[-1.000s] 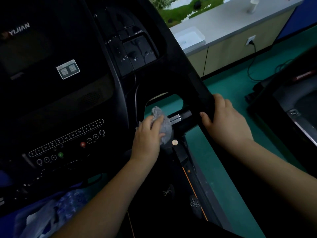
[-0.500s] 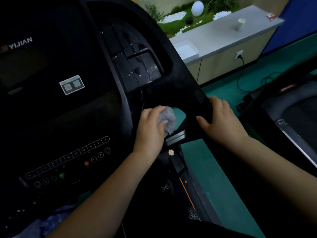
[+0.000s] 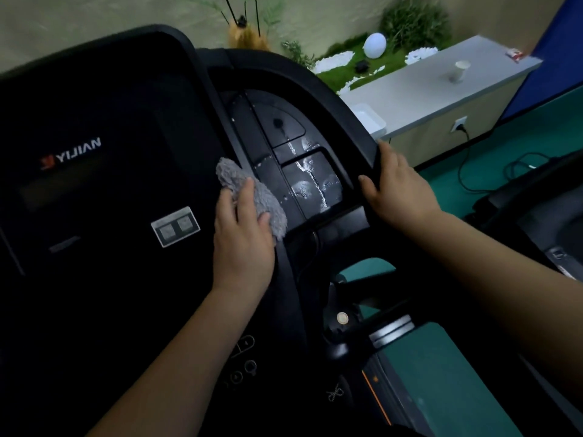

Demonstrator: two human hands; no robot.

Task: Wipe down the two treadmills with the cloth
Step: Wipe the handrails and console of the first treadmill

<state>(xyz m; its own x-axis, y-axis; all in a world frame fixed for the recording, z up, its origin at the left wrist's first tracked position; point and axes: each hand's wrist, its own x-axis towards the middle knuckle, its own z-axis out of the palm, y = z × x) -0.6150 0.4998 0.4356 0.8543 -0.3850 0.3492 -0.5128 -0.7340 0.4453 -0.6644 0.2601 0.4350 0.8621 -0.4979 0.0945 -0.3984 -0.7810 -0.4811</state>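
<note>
A black treadmill console [image 3: 104, 190] marked YIJIAN fills the left and middle of the head view. My left hand [image 3: 241, 238] holds a grey fluffy cloth [image 3: 252, 190] pressed against the ridge beside the console's right-hand tray [image 3: 315, 184], which shows white smears and droplets. My right hand [image 3: 400, 187] grips the console's right edge [image 3: 366, 143], thumb on the inner side. Part of a second black treadmill [image 3: 542, 216] shows at the far right.
A grey counter [image 3: 419, 89] with a paper cup [image 3: 459, 70] and a white tray [image 3: 369, 119] stands behind. A wall socket with a black cable [image 3: 463, 171] is below it. Green floor [image 3: 441, 373] lies between the machines. Plants and a white globe [image 3: 374, 45] sit at the back.
My left hand has carried the cloth up from the handle bar gap to the ridge beside the tray. My right hand has slid higher along the console edge. The view has tilted upward.
</note>
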